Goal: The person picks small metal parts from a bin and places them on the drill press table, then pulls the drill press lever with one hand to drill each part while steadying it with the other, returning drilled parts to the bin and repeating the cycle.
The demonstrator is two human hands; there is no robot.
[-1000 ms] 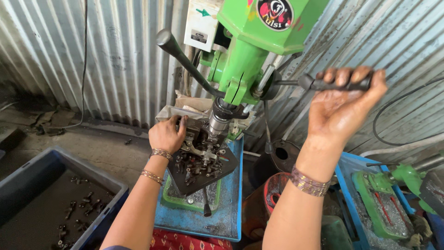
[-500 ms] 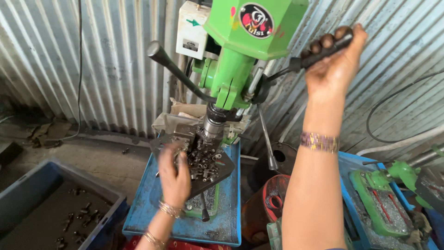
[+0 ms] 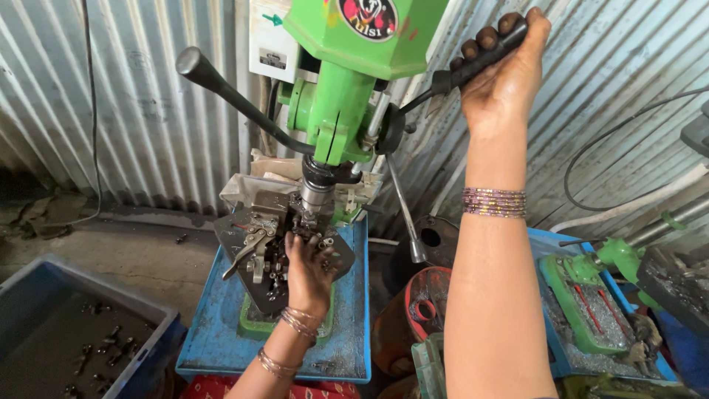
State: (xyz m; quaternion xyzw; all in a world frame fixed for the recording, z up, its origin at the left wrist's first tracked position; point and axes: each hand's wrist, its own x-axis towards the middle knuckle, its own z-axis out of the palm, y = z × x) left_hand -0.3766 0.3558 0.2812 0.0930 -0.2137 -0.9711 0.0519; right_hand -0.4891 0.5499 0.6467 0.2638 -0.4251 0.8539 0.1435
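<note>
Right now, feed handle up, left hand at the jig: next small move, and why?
Probably seat a small part under the spindle before feeding: the right hand grips the raised handle, while the left hand rests among loose parts.

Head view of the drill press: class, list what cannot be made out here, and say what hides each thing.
- Drill bit tip: hidden behind the left hand and the parts on the work plate.
- Top of the drill press: cut off by the upper edge.
- Small parts in the grey bin: too small and dark to identify.
- Right hand covers the end of its lever.
</note>
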